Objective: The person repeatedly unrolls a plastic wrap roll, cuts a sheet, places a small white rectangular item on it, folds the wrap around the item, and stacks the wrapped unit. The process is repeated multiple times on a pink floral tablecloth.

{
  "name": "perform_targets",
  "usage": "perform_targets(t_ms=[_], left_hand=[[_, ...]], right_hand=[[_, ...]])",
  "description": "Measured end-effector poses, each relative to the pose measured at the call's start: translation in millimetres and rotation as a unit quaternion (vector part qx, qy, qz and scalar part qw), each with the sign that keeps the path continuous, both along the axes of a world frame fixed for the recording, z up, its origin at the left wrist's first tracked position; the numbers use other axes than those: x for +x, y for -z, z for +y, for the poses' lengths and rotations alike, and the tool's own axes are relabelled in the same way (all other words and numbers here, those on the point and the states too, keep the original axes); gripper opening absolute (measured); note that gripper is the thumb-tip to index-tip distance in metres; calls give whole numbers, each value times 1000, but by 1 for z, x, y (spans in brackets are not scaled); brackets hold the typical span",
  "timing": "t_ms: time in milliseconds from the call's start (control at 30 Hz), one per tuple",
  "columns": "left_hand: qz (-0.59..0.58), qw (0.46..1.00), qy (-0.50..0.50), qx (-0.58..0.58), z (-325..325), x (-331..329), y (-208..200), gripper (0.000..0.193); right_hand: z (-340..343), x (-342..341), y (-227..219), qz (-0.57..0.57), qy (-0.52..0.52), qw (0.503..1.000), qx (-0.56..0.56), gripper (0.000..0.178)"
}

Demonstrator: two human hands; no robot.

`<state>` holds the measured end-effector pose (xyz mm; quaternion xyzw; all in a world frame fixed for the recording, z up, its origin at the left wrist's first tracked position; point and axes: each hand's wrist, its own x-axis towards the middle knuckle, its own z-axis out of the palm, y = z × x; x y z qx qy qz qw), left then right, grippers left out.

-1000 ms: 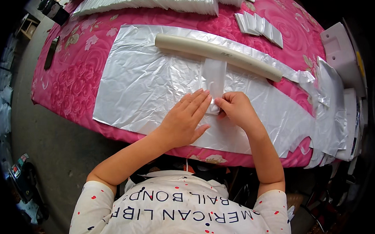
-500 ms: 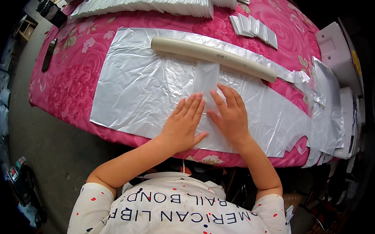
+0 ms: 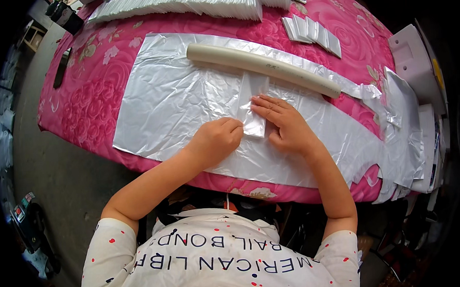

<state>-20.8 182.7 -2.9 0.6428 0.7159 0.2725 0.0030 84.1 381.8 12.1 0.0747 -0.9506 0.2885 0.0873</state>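
Observation:
A large silvery foil sheet lies spread over the pink floral tablecloth. On it rests a narrow folded foil strip, running from a long cream tube toward me. My left hand is curled, its fingertips pinching the strip's near left edge. My right hand lies flat with fingers pressing the strip's right side near its lower end.
A long row of stacked folded foil pieces lines the table's far edge. Several more folded pieces lie fanned at the far right. Loose foil sheets hang at the right beside a white box. A dark object lies at the left edge.
Both hands lay flat, smoothing the strip half a second ago. Now my left hand has curled onto the strip's near edge and my right hand has shifted up along its right side.

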Motion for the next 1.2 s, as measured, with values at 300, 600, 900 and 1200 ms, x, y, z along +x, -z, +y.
perform_targets(t_ms=[300, 600, 900, 1200], left_hand=[[54, 990, 123, 36, -33, 13, -1, 45], [-117, 992, 38, -12, -35, 15, -6, 63], [-363, 906, -200, -82, -5, 6, -9, 77], [-161, 970, -181, 32, -7, 11, -6, 79]], right_hand=[[-46, 39, 8, 110, -33, 989, 93, 26], [-40, 41, 10, 41, 48, 996, -57, 22], [-33, 2, -12, -242, 251, 903, -253, 25], [-28, -14, -19, -319, 282, 868, -255, 30]])
